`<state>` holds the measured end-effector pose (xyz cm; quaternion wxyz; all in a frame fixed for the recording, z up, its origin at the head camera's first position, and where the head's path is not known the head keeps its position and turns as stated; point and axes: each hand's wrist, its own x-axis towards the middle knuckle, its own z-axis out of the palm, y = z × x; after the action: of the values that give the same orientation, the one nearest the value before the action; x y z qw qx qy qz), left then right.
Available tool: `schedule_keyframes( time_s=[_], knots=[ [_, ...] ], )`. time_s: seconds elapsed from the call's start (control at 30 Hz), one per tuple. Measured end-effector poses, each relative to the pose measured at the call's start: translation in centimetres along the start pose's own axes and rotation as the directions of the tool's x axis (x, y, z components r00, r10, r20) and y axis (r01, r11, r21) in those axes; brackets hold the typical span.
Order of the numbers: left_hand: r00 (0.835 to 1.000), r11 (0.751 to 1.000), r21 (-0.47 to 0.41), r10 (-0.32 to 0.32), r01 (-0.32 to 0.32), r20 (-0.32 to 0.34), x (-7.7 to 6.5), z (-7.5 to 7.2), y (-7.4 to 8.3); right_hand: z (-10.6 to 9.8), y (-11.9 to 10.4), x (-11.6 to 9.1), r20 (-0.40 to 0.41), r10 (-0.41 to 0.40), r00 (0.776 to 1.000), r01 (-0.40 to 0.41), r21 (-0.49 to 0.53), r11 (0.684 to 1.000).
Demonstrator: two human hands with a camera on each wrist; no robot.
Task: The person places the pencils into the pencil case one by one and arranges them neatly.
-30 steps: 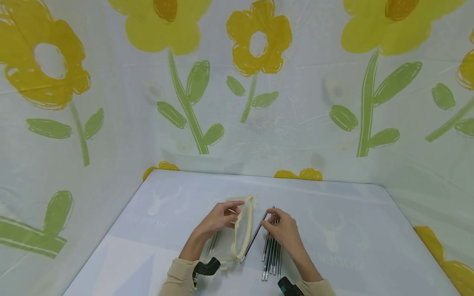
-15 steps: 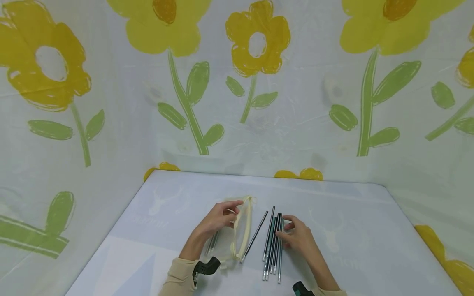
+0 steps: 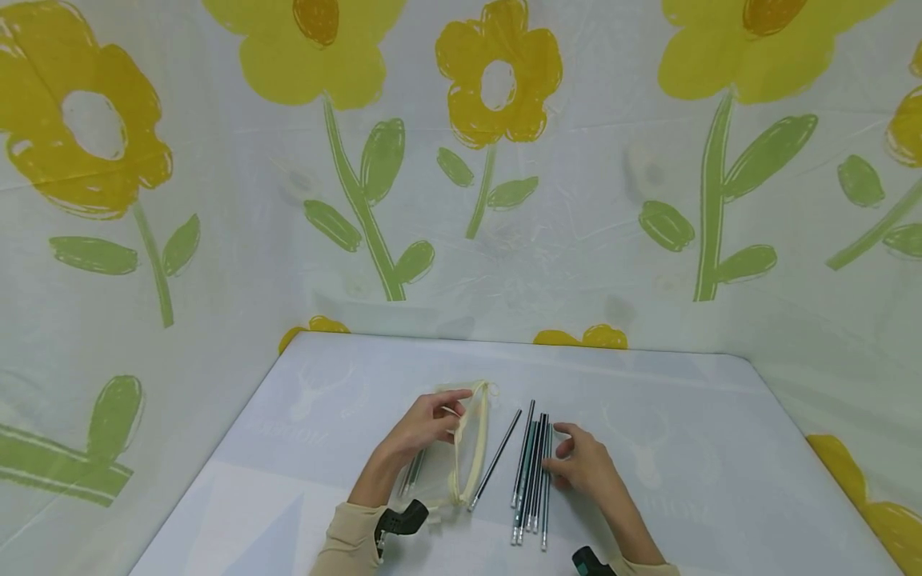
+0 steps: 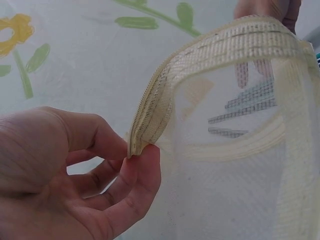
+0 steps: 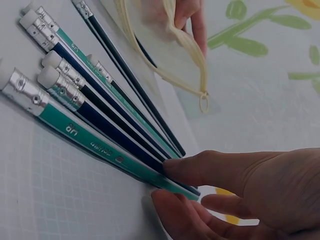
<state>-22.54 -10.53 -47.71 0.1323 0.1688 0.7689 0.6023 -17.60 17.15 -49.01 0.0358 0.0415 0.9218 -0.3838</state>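
My left hand (image 3: 426, 422) pinches the zipped edge of a pale yellow mesh pouch (image 4: 225, 52) between thumb and fingers, and its mouth gapes open. A few pencils (image 3: 412, 474) show through the mesh, close to the left wrist. Right of the pouch, several dark and green pencils (image 3: 529, 480) lie bunched on the table, eraser ends towards me. At the bunch's right side my right hand (image 3: 585, 464) has thumb and fingertips on either side of a green pencil (image 5: 105, 145), pinching it near its far end. One dark pencil (image 3: 495, 460) lies slanted between pouch and bunch.
The pale table (image 3: 684, 432) has faint printed deer heads. A white sheet with yellow flowers (image 3: 504, 264) hangs behind it and along both sides. Each wrist carries a black camera, such as the left wrist camera (image 3: 406, 518).
My right hand has let go of the slanted dark pencil by the pouch and moved right to the bunch's right edge. The left hand still holds the pouch in nearly the same place.
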Motion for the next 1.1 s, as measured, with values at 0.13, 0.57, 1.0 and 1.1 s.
schedule_keyframes(
  time_s=[0.13, 0.57, 1.0, 1.1],
  knots=[
    [1.000, 1.000, 0.000, 0.002, -0.002, 0.001, 0.04, -0.07, 0.01, 0.01, -0.07, -0.03, 0.012, -0.002, 1.000, 0.002, -0.018, 1.000],
    [1.000, 1.000, 0.011, 0.006, -0.006, 0.008, -0.14, -0.13, -0.01, 0.08, -0.04, -0.16, 0.020, -0.016, 1.000, 0.017, -0.045, 0.999],
    [1.000, 1.000, 0.012, 0.010, -0.010, 0.016, -0.15, -0.02, 0.11, 0.35, -0.39, -0.40, -0.006, -0.002, 1.000, 0.002, -0.047, 0.999],
    [1.000, 1.000, 0.006, 0.012, -0.012, 0.022, -0.20, -0.03, 0.22, 0.42, -0.41, -0.43, -0.021, -0.008, 1.000, 0.007, -0.068, 0.998]
  ],
)
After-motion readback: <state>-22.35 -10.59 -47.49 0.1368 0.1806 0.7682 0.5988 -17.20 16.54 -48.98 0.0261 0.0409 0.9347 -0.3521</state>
